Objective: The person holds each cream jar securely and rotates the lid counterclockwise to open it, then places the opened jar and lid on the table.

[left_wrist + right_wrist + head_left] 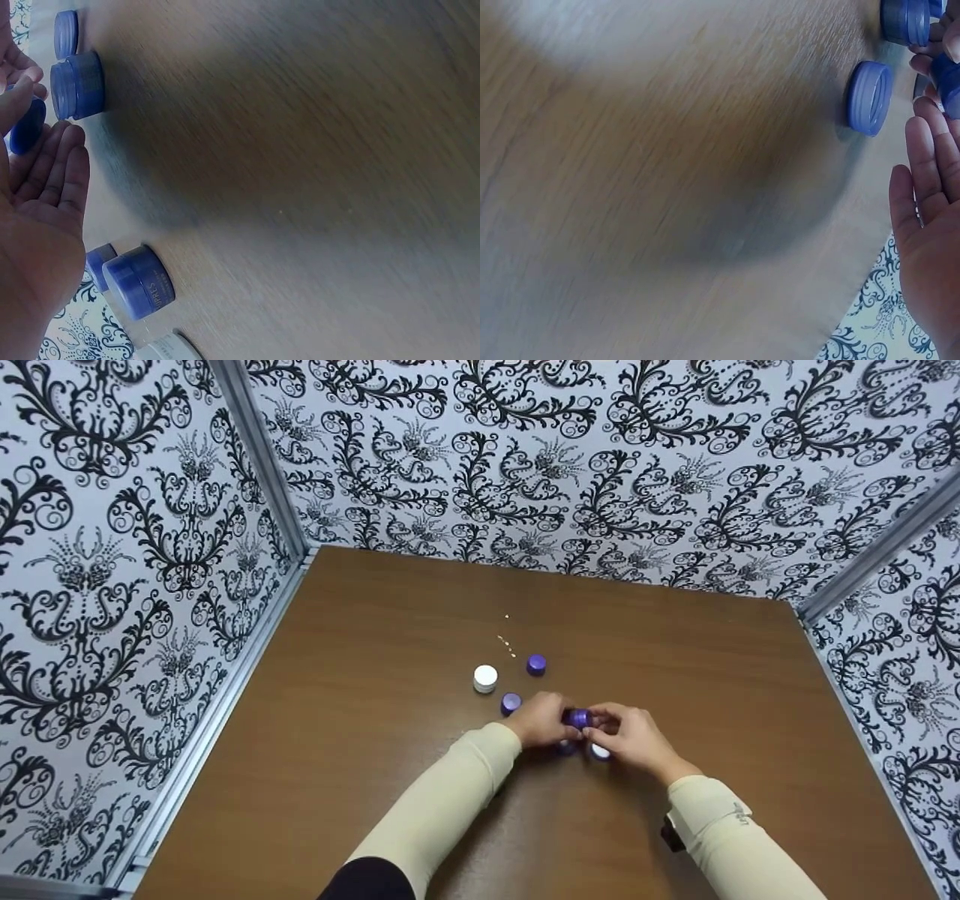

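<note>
On the tabletop (360,720), beyond and to the left of the left hand (541,720), a white jar (485,678) is seen standing, with a purple jar (511,703) just beside the knuckles of that hand and another purple jar (535,664) a little farther off beyond it. The small purple jar (577,718) being worked on is held between the two hands, lifted slightly above the tabletop, and is gripped from the left by the curled fingers of the left hand and from the right by those of the right hand (634,736). Both hands are therefore closed about the same jar, although it cannot be told from the wrist views, which are blurred, which part of it is held by each. Under the hands a dark purple piece (566,747) and a white-topped piece (600,751) are partly hidden; whether they are touched cannot be told. If a lid is being turned, as the grip suggests, the body of the jar is best kept still by one hand while the lid is turned by the fingertips of the other, with the jar kept level and low over the tabletop so that little harm is done if it slips. The loose pieces beneath should be left clear of the wrists, since they could easily be knocked and rolled away.
</note>
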`<action>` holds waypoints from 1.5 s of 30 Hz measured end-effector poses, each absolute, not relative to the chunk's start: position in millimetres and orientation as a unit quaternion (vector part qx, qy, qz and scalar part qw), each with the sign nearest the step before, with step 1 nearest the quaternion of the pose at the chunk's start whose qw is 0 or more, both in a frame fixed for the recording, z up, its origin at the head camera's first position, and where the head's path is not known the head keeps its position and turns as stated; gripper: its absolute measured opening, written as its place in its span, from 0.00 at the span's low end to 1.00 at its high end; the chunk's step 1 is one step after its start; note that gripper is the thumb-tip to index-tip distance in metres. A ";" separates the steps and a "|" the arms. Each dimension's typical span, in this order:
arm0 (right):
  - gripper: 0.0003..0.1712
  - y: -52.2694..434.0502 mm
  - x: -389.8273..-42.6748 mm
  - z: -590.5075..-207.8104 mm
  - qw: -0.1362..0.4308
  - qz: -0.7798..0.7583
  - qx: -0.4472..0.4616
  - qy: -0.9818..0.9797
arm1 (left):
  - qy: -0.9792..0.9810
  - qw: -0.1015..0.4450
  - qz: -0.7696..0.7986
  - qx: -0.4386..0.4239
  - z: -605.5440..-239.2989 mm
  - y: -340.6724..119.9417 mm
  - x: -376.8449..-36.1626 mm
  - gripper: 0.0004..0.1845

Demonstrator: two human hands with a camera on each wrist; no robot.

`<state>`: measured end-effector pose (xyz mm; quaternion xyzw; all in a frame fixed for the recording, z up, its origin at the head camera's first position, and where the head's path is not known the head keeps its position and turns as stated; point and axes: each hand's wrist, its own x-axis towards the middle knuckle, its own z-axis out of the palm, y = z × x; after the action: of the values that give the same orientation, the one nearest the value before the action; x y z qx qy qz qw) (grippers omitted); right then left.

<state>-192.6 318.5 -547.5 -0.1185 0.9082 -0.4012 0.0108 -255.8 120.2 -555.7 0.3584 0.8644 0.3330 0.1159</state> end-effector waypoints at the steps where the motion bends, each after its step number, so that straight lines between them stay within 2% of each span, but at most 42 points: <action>1: 0.17 318.6 -192.6 -547.6 0.010 -0.397 -0.116 0.910 | 0.864 0.115 0.334 0.359 -555.4 120.0 -255.9 0.15; 21: 0.15 319.0 -193.5 -546.8 0.012 -0.403 -0.118 0.907 | 0.866 0.112 0.328 0.361 -553.6 120.4 -256.0 0.16; 29: 0.17 317.6 -193.5 -545.6 0.015 -0.375 -0.110 0.921 | 0.871 0.088 0.312 0.369 -553.6 119.3 -256.5 0.17; 45: 0.15 318.1 -191.2 -548.0 0.015 -0.370 -0.116 0.922 | 0.870 0.096 0.317 0.366 -554.4 118.8 -256.2 0.18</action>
<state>-191.2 318.1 -548.0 -0.1161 0.9218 -0.3696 0.0153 -256.2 118.8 -554.4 0.3664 0.8696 0.3166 0.0963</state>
